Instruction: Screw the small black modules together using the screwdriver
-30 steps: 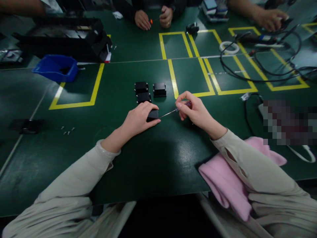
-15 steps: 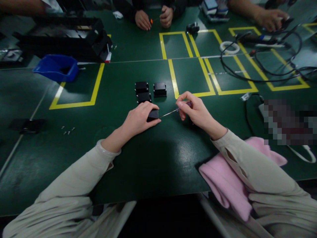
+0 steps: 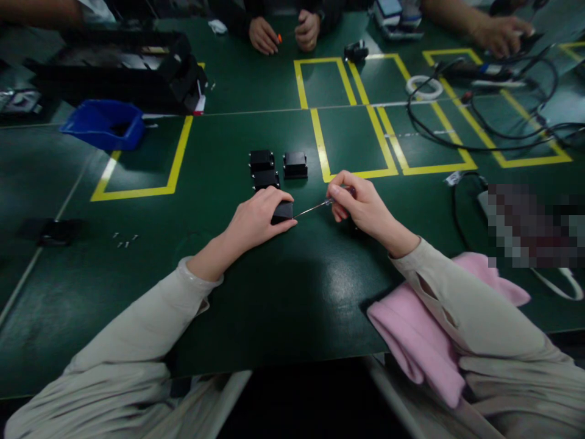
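Note:
My left hand (image 3: 259, 214) is closed around a small black box (image 3: 283, 211) on the green table, thumb and fingers on either side of it. In my right hand (image 3: 354, 198) is a screwdriver (image 3: 314, 209), held by its handle. Its thin metal shaft points left, and the tip meets the right lower corner of the box, close to my left thumb. Just beyond my left hand stand similar black boxes, one at the back (image 3: 261, 160), one in front of it (image 3: 265, 179) and one to the right (image 3: 295, 164), with small screws at their sides.
Several loose screws (image 3: 125, 239) and a black part (image 3: 58, 231) lie at left. A blue bin (image 3: 105, 125) stands by a black rack (image 3: 123, 70). Pink cloth (image 3: 420, 329) lies under my right forearm. Cables (image 3: 493, 146) coil at right. Co-workers' hands (image 3: 284, 33) are across the table.
Hardly anything differs. The fingers of my right hand have shifted slightly on the screwdriver's handle; my left hand and the box stay in place.

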{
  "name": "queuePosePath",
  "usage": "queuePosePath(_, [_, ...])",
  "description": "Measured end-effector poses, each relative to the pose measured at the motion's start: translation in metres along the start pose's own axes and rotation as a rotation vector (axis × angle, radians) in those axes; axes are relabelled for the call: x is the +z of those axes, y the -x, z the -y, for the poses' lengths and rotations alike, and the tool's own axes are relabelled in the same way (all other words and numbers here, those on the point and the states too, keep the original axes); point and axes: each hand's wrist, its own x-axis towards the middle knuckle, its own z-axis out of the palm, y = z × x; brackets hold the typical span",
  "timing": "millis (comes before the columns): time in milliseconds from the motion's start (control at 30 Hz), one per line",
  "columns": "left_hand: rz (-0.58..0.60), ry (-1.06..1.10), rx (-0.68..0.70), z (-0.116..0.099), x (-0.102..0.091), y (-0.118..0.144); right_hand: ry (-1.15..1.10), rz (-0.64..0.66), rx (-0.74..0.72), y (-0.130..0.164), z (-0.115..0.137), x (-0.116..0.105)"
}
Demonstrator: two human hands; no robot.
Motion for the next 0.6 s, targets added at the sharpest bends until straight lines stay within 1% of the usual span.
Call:
queuePosePath(300, [-0.004,0.001,0.010,0.0000,0.0001,0.0003,0.044,-0.036,-0.015,0.0012,0.0002,-0.0020])
queuePosePath(600, [-0.002,-0.008,0.009,0.0004,0.0003,0.0003,0.064,-0.011,-0.021,0.0006,0.0001,-0.0021])
